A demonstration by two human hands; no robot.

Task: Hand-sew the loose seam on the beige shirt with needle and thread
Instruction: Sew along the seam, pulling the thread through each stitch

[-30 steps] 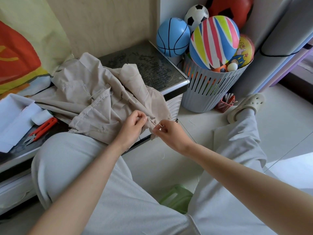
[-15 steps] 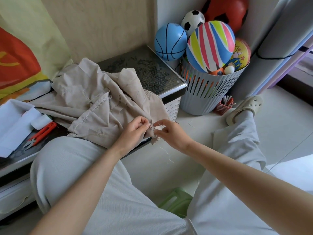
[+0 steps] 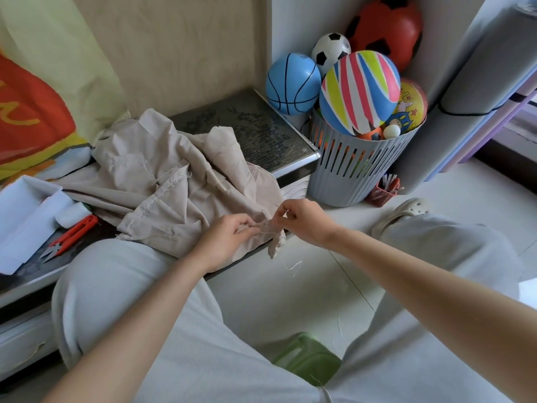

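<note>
Left hand (image 3: 229, 231) tight on beige shirt (image 3: 162, 181) seam; right hand (image 3: 303, 220) pinched around a barely discernible needle (image 3: 286, 212).

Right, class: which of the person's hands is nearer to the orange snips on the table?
Left. The left hand, gripping the beige shirt, lies to the right of the orange snips; the right hand, pinching thread, lies farther right, beyond the left hand.

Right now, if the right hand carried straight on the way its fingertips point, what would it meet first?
The beige shirt: its seam edge sits just ahead of the right hand. The left hand, pinching that same edge, comes next. Depth is hard to judge, so the gap may be smaller than it looks.
</note>
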